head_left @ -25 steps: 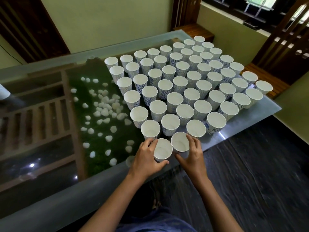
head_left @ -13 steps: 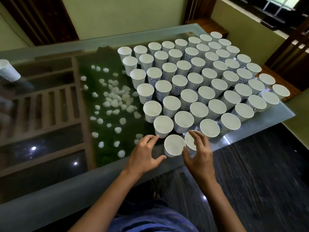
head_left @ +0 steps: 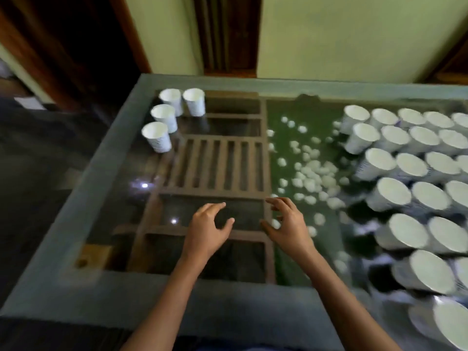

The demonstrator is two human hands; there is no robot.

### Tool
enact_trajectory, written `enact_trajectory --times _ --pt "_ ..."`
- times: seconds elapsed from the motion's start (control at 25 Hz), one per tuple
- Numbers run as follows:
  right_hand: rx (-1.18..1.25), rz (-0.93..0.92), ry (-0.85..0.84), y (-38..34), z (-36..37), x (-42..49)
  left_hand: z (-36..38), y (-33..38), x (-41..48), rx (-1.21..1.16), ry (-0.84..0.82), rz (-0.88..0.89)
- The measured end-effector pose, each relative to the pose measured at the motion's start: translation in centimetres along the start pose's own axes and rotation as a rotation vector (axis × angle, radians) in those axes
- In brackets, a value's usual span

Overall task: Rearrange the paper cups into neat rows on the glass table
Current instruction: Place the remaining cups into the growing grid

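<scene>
Left hand point(head_left: 207, 229): empty, fingers loosely curved and spread, above the glass at lower centre of the frame.
Right hand point(head_left: 288, 226): empty, same posture, just right of the left hand.
Stray cups point(head_left: 157, 136): four, upright, mouths up, at upper left of the frame near the far corner of the counter point(head_left: 253, 300).
Cup block point(head_left: 405, 168): tight rows filling the right of the frame.
Key relation: stray cups lie up-left of both hands, well apart; left hand nearer. Cup block lies right; right hand nearer.
Next move (judgement): reach far left, bring the stray cups to the block.
</scene>
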State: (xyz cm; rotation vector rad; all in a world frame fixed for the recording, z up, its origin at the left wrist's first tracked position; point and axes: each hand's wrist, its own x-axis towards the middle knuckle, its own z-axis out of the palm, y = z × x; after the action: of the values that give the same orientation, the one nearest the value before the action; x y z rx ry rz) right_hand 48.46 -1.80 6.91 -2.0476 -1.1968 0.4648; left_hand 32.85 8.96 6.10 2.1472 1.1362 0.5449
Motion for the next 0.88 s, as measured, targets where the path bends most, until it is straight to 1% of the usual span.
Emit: enact_trajectory --times 0.08,0.2,0.36,0.56,0.76,0.88 --pt "0.005 -0.038 -0.072 -3.7 4.0 4.5 -4.0 -4.5 2.8 0.025 0.065 -0.054" --pt "0.023 -0.064 -0.144 -8.4 9.0 10.7 -8.7 -10.0 7.1 0.078 0.078 -0.115" --pt "0.020 -0.042 -0.169 -11.8 13.2 17.6 -11.8 -13.8 13.4 0.068 0.099 -0.141" --pt "-0.044 -0.021 -0.119 -13.5 16.4 26.7 -12.1 -15.5 22.0 0.000 0.222 -0.163" --pt "-0.007 -0.006 -0.055 -13.1 19.0 33.9 -10.2 -16.8 27.9 -0.002 0.141 -0.209" --pt "0.006 0.010 -0.046 -12.9 20.6 36.7 -10.1 -18.0 29.3 0.007 0.161 -0.234"
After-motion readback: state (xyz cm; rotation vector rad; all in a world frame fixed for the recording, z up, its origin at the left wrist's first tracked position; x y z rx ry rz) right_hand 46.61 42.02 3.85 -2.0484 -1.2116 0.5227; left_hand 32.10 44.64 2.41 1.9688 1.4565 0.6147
